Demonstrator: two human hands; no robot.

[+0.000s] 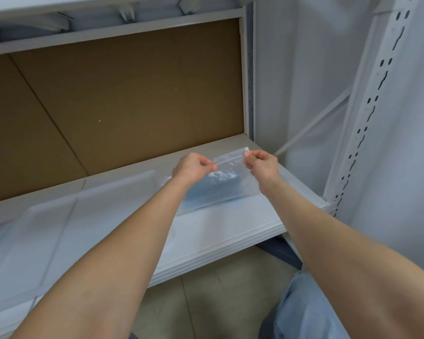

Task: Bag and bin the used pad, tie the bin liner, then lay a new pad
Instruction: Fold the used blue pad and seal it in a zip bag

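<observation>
Both bare forearms fill the lower frame, reaching up and away from the camera towards a white shelf. Below them I note a beige floor and, at lower right, a leg in light blue denim.

Left hand: fingers curled, thumb and fingertips pinching the left end of the seal strip of a clear zip bag. Right hand: likewise curled, pinching the right end of the same strip. The two hands are apart, with the strip stretched nearly level between them. I cannot tell whether the seal is pressed closed along its length.

The bag hangs from the strip, its lower edge at or close to the shelf surface; I cannot confirm contact. Inside the bag I see the used pad, blue and crumpled, bunched in the lower left part and partly hidden behind the left wrist.

On the shelf, left of the bag, lies a translucent plastic tray, partly covered by the left forearm. A blue patch shows at the far left edge of frame; I cannot identify it.

Behind the shelf stands a brown cardboard back panel. To the right I record a white perforated upright and white sheeting.
</observation>
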